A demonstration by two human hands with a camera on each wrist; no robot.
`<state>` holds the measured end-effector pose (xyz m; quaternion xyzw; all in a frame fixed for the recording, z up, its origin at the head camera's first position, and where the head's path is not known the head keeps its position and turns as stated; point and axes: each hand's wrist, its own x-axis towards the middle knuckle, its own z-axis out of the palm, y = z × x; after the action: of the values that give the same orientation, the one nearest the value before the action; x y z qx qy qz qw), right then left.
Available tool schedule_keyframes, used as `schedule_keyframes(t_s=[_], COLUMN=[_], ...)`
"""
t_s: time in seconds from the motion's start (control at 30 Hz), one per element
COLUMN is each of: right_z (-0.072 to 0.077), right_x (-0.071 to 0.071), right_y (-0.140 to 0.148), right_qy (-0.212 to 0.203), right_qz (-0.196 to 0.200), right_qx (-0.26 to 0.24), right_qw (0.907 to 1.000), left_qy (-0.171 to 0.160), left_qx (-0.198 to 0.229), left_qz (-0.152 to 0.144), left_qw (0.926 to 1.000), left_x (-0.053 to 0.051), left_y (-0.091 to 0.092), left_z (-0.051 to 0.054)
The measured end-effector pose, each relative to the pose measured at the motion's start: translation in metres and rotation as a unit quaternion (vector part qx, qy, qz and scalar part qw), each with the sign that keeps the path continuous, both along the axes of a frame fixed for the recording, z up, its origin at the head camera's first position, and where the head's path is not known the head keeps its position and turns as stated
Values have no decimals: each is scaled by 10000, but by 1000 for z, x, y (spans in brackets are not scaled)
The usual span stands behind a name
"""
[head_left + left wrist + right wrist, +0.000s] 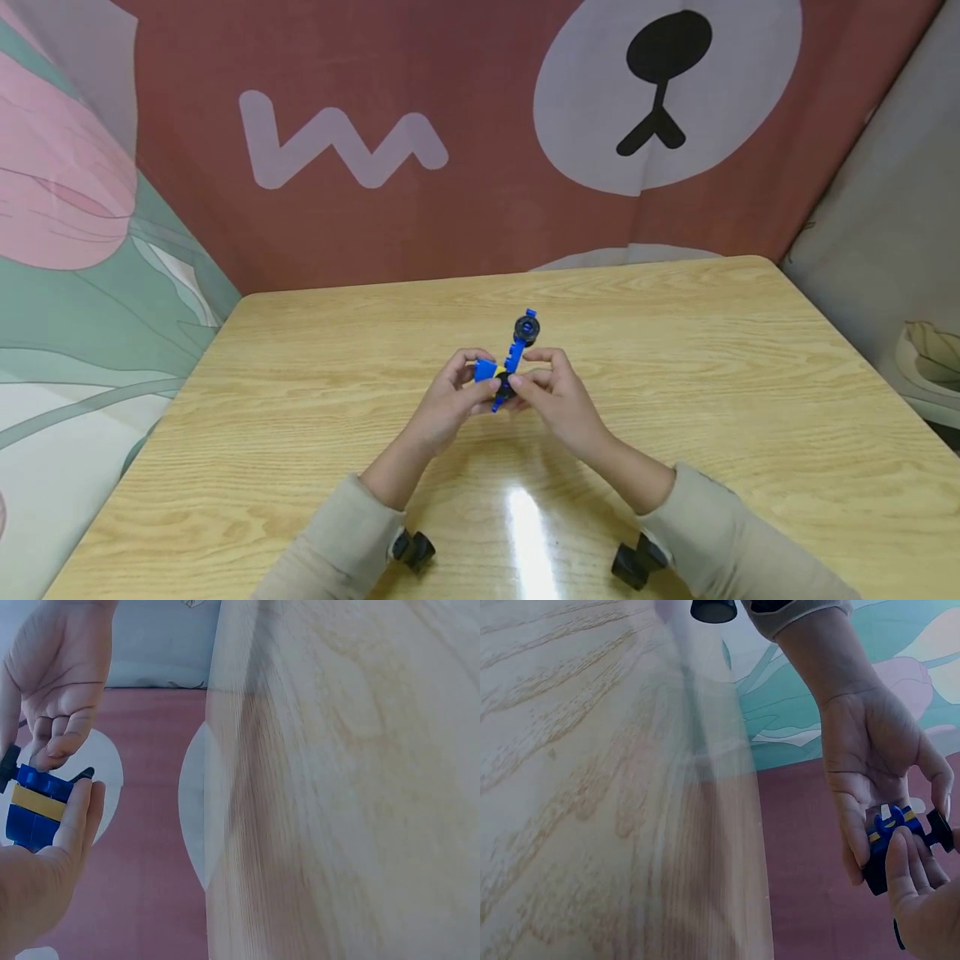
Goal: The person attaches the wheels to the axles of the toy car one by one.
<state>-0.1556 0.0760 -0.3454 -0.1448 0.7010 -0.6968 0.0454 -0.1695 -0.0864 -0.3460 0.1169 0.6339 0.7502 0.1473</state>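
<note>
A small toy vehicle built of blue and yellow bricks (486,372) is held up above the table between both hands. A blue strip (513,356) rises from it, with a black wheel (527,328) near its top. A second black wheel (504,384) sits low, between the two thumbs. My left hand (442,408) grips the brick body, fingers behind and thumb in front. My right hand (564,410) pinches at the lower wheel with the thumb. In the left wrist view the blue-yellow body (37,810) lies against the left fingers. The right fingers partly cover the bricks (889,829) in the right wrist view.
A wood-grain table (300,358) spreads under the hands, its far edge against a reddish-brown printed cloth (480,225). Black devices (412,550) are strapped at both wrists, below the beige sleeves (337,533). Light glares on the table near the front.
</note>
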Motion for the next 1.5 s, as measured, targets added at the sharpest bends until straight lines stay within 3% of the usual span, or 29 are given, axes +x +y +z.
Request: schedule_keyframes(t_s=[0.3, 0.63, 0.93, 1.23, 1.5], right_z=[1, -1, 1, -2, 0], right_x=[-2, -2, -1, 0, 2], right_y=[4, 3, 2, 0, 1], right_qy=[-172, 19, 109, 27, 88], right_qz=[507, 402, 191, -3, 155], right_qx=[180, 233, 313, 276, 86], right_qw=[9984, 9989, 9993, 9996, 9998], left_qy=[253, 311, 464, 332, 408], left_qx=[-580, -1029, -953, -820, -675], left_qz=[280, 256, 164, 60, -80], left_qw=[9976, 9939, 9942, 9961, 9969], left_x=[0, -3, -4, -2, -2], left_y=[-1, -5, -5, -4, -6], left_z=[-3, -7, -6, -4, -1])
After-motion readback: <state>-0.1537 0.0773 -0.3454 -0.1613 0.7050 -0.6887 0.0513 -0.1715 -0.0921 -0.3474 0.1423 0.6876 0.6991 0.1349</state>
